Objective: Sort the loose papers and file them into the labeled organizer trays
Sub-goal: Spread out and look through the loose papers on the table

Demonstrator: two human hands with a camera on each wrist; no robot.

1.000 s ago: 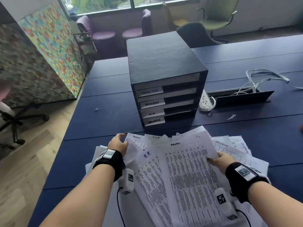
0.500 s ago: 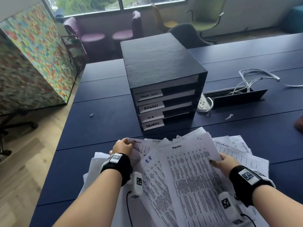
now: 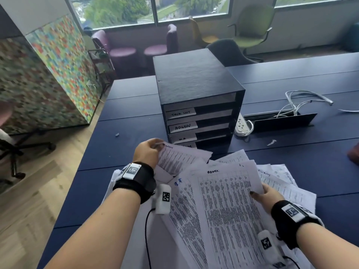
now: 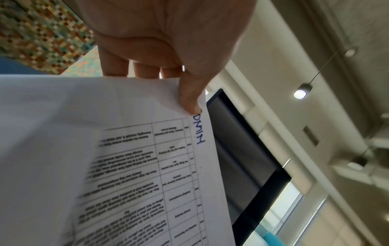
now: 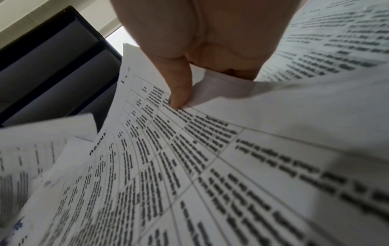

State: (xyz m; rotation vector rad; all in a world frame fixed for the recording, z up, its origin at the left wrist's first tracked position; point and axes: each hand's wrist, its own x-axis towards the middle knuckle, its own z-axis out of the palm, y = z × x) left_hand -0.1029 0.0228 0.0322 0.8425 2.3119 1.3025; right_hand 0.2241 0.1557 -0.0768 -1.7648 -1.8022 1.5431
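So the left hand [image 3: 148,152] had just lifted an ADMIN sheet [image 3: 179,159] off the pile, pinching it, ready for the organizer [image 3: 196,98]; right hand [image 3: 269,195] gripped another sheet [image 3: 227,200].

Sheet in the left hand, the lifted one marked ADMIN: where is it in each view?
Head: lifted sheet left of centre, pinched at its top corner by the left hand, in front of the organizer.
Left wrist: fills the lower left; thumb on its corner.
Right wrist: probably the sheet corner at left; not certain.
Shared landmark: the black organizer.
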